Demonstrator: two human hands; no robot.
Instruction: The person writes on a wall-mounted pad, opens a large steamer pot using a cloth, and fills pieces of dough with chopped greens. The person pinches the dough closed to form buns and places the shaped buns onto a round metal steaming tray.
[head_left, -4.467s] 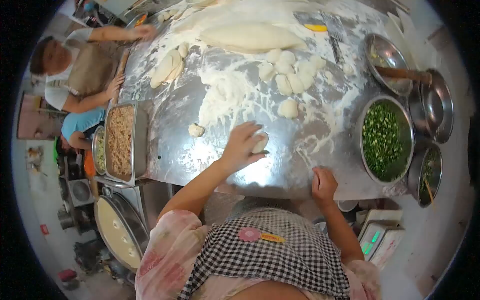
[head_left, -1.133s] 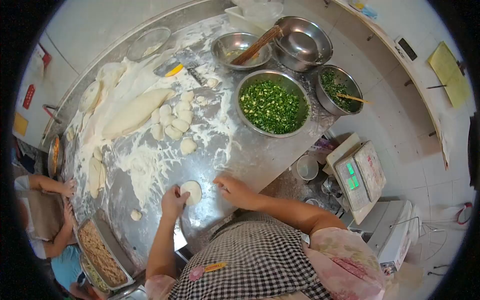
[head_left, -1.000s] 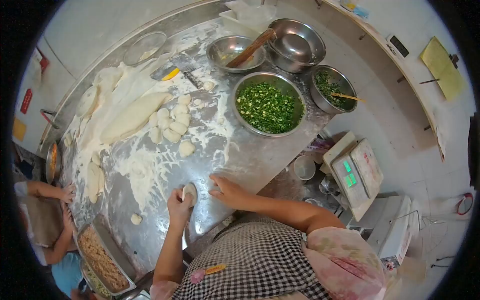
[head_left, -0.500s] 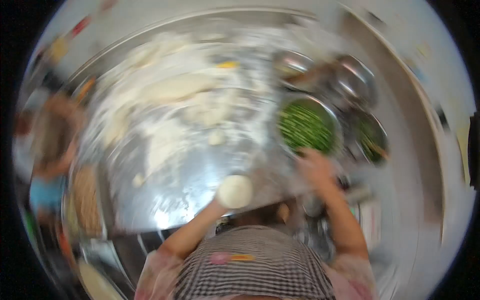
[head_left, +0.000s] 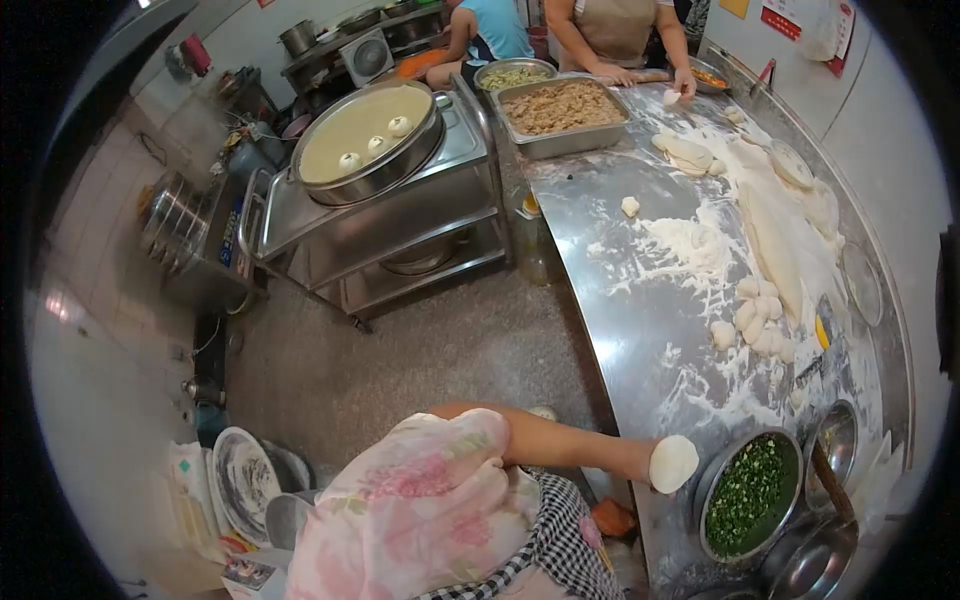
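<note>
A flat round dough wrapper lies on my left hand, covering the palm and fingers almost wholly. This hand is over the near edge of the floured steel table, just left of a steel bowl filled with chopped green leaves. My right hand is out of view. Farther up the table lie several small dough lumps and a long dough roll.
On a steel cart to the left, a round pan bears three white buns. A tray of brown filling stands at the table's far end. There, a co-worker in an apron handles dough; another person sits behind.
My view has swung left, bringing the cart and co-workers into clear sight. My right hand, earlier at the rim of the greens bowl, has left view. The wrapper stays on my left hand.
</note>
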